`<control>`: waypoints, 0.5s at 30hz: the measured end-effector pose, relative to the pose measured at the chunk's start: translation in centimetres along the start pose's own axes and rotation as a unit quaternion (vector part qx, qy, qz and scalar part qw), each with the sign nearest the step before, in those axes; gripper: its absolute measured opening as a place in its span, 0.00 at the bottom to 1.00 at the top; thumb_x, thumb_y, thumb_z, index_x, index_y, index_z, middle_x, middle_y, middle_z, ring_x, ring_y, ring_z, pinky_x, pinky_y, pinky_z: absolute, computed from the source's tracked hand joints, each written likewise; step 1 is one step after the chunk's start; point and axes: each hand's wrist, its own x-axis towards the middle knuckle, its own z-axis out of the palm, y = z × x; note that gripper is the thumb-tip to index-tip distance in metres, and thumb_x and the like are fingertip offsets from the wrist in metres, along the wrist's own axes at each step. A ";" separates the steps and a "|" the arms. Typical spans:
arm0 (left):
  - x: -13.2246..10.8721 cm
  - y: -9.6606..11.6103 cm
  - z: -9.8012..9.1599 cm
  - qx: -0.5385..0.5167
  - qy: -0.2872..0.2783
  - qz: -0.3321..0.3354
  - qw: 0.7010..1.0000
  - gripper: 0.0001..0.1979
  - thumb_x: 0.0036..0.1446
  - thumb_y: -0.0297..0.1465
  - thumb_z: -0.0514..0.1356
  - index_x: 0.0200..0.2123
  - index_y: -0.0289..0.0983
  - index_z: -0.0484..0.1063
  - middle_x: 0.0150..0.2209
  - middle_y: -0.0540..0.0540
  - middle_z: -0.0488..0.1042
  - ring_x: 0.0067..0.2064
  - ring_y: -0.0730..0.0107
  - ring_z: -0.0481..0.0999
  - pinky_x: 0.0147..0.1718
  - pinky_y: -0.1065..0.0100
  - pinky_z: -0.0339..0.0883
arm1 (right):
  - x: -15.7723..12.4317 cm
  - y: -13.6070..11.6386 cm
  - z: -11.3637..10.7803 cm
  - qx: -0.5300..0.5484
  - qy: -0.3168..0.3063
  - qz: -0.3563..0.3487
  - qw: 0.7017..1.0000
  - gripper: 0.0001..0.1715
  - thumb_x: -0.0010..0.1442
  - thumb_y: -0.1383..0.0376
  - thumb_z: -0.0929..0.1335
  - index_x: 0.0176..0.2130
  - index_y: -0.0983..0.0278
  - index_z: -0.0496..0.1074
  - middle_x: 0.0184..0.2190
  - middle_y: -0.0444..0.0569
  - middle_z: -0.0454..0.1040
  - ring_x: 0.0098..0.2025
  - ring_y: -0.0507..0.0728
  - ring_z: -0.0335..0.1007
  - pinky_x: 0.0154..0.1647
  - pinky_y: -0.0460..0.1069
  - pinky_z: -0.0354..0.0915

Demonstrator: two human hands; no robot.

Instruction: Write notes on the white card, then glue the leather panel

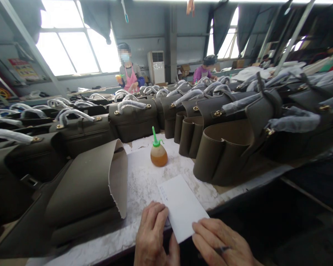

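Observation:
A white card or sheet of stiff paper (pixel 182 210) with small handwriting near its upper left edge lies at the table's front edge. My left hand (pixel 152 232) holds its left side, fingers bent and thumb near the bottom corner. At the lower right edge, my right hand (pixel 219 240) grips the card with fingers together; its thumb is hidden. A small dark thing shows between the right fingers, too little of it to name. Beyond the card stands a squeeze bottle (pixel 159 155) of amber liquid with a green nozzle. Left of my hands, an olive-brown bag (pixel 83 184) lies on its side.
Olive-brown handbags (pixel 135 116) with plastic-wrapped handles crowd the table behind and left. An open-pocketed bag (pixel 224 151) stands at the right. Stained white paper (pixel 138 177) covers the work surface. Two people, one in a pink apron (pixel 131 77), are across the table.

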 end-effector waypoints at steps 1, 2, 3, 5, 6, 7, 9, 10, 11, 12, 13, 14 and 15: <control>0.0 0.0 0.0 -0.003 0.000 -0.001 1.000 0.19 0.47 0.21 0.55 0.45 0.34 0.64 0.44 0.40 0.68 0.51 0.60 0.65 0.50 0.59 0.69 | 0.0 0.0 0.0 0.001 0.000 -0.001 1.000 0.17 0.64 0.76 0.56 0.36 0.71 0.72 0.35 0.53 0.76 0.40 0.57 0.71 0.40 0.50 0.68; 0.0 0.0 0.0 -0.006 0.001 -0.002 1.000 0.19 0.47 0.21 0.55 0.45 0.34 0.64 0.44 0.41 0.68 0.51 0.60 0.65 0.50 0.59 0.69 | -0.1 0.0 0.0 0.001 -0.009 0.002 1.000 0.17 0.64 0.75 0.56 0.36 0.71 0.72 0.35 0.53 0.76 0.40 0.57 0.71 0.40 0.51 0.68; 0.0 0.0 0.0 -0.008 0.002 -0.003 1.000 0.19 0.47 0.21 0.55 0.45 0.34 0.64 0.44 0.41 0.68 0.51 0.61 0.65 0.50 0.59 0.69 | -0.1 0.0 0.0 0.000 -0.012 0.000 1.000 0.18 0.64 0.75 0.56 0.36 0.71 0.72 0.34 0.53 0.76 0.40 0.57 0.71 0.40 0.51 0.68; 0.0 0.0 -0.1 -0.010 0.001 -0.003 1.000 0.19 0.46 0.20 0.55 0.45 0.34 0.64 0.44 0.41 0.68 0.50 0.61 0.65 0.50 0.60 0.69 | -0.1 0.0 -0.2 -0.004 -0.004 -0.005 1.000 0.19 0.65 0.75 0.55 0.36 0.71 0.72 0.34 0.53 0.76 0.40 0.57 0.72 0.41 0.50 0.68; 0.0 0.0 -0.1 -0.010 -0.001 -0.002 1.000 0.19 0.47 0.20 0.55 0.45 0.34 0.64 0.44 0.41 0.67 0.51 0.61 0.65 0.50 0.60 0.68 | -0.2 -0.1 -0.2 -0.004 -0.012 -0.003 1.000 0.19 0.65 0.75 0.55 0.37 0.71 0.72 0.35 0.53 0.76 0.41 0.57 0.71 0.42 0.50 0.68; 0.0 0.1 -0.1 -0.011 -0.002 -0.002 1.000 0.19 0.47 0.20 0.55 0.45 0.34 0.64 0.44 0.41 0.67 0.51 0.61 0.65 0.50 0.60 0.68 | -0.2 -0.1 -0.2 -0.003 -0.020 0.002 1.000 0.18 0.65 0.75 0.55 0.37 0.71 0.72 0.36 0.53 0.76 0.42 0.57 0.71 0.43 0.50 0.67; 0.0 0.1 -0.2 -0.016 -0.006 -0.004 1.000 0.20 0.46 0.19 0.55 0.45 0.34 0.64 0.44 0.41 0.67 0.51 0.62 0.65 0.51 0.61 0.68 | -0.3 -0.2 -0.2 -0.003 -0.013 0.004 1.000 0.18 0.64 0.76 0.56 0.37 0.71 0.72 0.35 0.53 0.76 0.41 0.57 0.71 0.42 0.50 0.67; 0.1 0.1 -0.2 -0.020 -0.008 -0.005 1.000 0.20 0.46 0.19 0.55 0.45 0.34 0.64 0.44 0.41 0.67 0.51 0.62 0.65 0.51 0.61 0.68 | -0.3 -0.2 -0.1 -0.002 -0.017 0.005 1.000 0.17 0.64 0.76 0.56 0.37 0.71 0.72 0.35 0.52 0.76 0.41 0.57 0.71 0.42 0.50 0.67; 0.1 0.2 -0.2 -0.024 -0.009 -0.007 1.000 0.20 0.45 0.19 0.54 0.45 0.34 0.64 0.43 0.42 0.67 0.51 0.62 0.65 0.51 0.61 0.68 | -0.3 -0.1 0.0 -0.002 -0.013 0.002 1.000 0.17 0.64 0.76 0.56 0.36 0.71 0.72 0.34 0.52 0.76 0.40 0.57 0.71 0.41 0.50 0.68; 0.1 0.2 -0.2 -0.026 -0.009 -0.007 1.000 0.20 0.45 0.19 0.54 0.45 0.34 0.64 0.43 0.42 0.67 0.50 0.62 0.65 0.51 0.61 0.68 | -0.4 -0.1 0.1 -0.003 -0.003 -0.002 1.000 0.17 0.64 0.76 0.56 0.36 0.71 0.72 0.34 0.52 0.76 0.40 0.57 0.71 0.40 0.50 0.68; 0.1 0.2 -0.2 -0.026 -0.010 -0.008 1.000 0.20 0.45 0.19 0.54 0.45 0.34 0.64 0.43 0.42 0.67 0.50 0.63 0.65 0.51 0.61 0.67 | -0.3 -0.1 0.2 -0.001 0.001 -0.006 1.000 0.17 0.64 0.75 0.56 0.36 0.71 0.72 0.34 0.52 0.75 0.39 0.56 0.71 0.39 0.50 0.68; 0.1 0.2 -0.2 -0.024 -0.010 -0.006 1.000 0.20 0.45 0.19 0.54 0.45 0.34 0.64 0.43 0.42 0.67 0.51 0.63 0.65 0.51 0.61 0.67 | -0.3 0.0 0.3 0.004 -0.002 -0.008 1.000 0.18 0.65 0.74 0.55 0.37 0.71 0.71 0.34 0.53 0.75 0.39 0.56 0.71 0.39 0.50 0.69; 0.1 0.2 -0.2 -0.022 -0.010 -0.004 1.000 0.21 0.45 0.19 0.54 0.45 0.34 0.64 0.43 0.42 0.67 0.51 0.62 0.65 0.51 0.61 0.67 | -0.1 0.0 0.2 0.012 -0.003 -0.006 1.000 0.19 0.65 0.73 0.55 0.37 0.71 0.71 0.33 0.53 0.75 0.39 0.56 0.72 0.38 0.50 0.69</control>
